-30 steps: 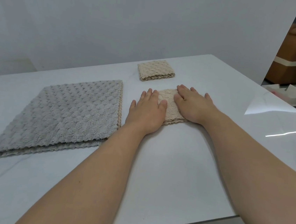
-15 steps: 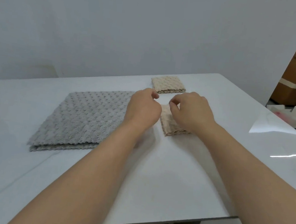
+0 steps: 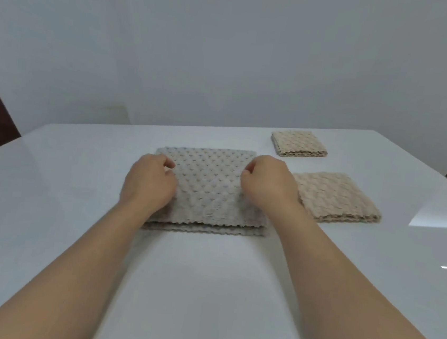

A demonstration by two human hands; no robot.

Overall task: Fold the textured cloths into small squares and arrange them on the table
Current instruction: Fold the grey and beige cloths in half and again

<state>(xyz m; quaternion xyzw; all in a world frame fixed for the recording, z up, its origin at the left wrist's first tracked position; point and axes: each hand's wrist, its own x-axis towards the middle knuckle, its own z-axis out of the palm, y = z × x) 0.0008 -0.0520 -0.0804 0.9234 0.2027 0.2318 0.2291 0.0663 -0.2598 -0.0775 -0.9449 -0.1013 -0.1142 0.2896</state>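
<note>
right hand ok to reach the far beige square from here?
Probably yes. The right hand sits on the grey cloth, and only bare table lies between it and the far beige square.

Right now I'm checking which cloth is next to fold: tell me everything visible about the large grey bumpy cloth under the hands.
The large grey bumpy cloth lies flat on the white table, a soft dotted fabric already doubled over: two scalloped layers show along its near edge. The left hand and right hand, both curled, rest on its left and right sides. It sits just left of the nearer folded beige cloth.
</note>
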